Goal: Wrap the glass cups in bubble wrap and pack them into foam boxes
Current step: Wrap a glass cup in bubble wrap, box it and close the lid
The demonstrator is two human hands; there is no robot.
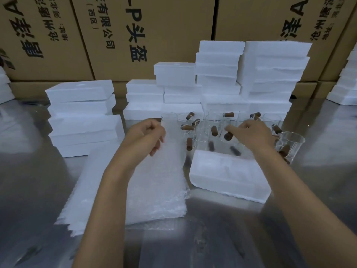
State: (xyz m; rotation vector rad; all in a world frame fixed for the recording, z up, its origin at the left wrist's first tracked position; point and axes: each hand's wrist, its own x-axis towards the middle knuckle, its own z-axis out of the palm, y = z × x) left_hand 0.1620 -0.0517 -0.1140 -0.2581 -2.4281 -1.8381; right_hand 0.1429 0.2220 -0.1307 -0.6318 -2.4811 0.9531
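Several clear glass cups [210, 130] with brown wooden handles stand in a cluster on the metal table [251, 229]. My right hand [251, 134] reaches over them, its thumb and fingers pinching the brown handle [227, 135] of one cup. My left hand [146, 135] pinches the far edge of a bubble wrap sheet [154, 182] and lifts it off a stack of sheets. A closed white foam box [229, 175] lies in front of the cups, under my right forearm.
Stacks of white foam boxes [83, 117] stand at the left and behind the cups [241, 78]. One cup [289, 144] stands apart at the right. Printed cardboard cartons [135, 31] wall off the back. More foam pieces [345, 89] sit far right.
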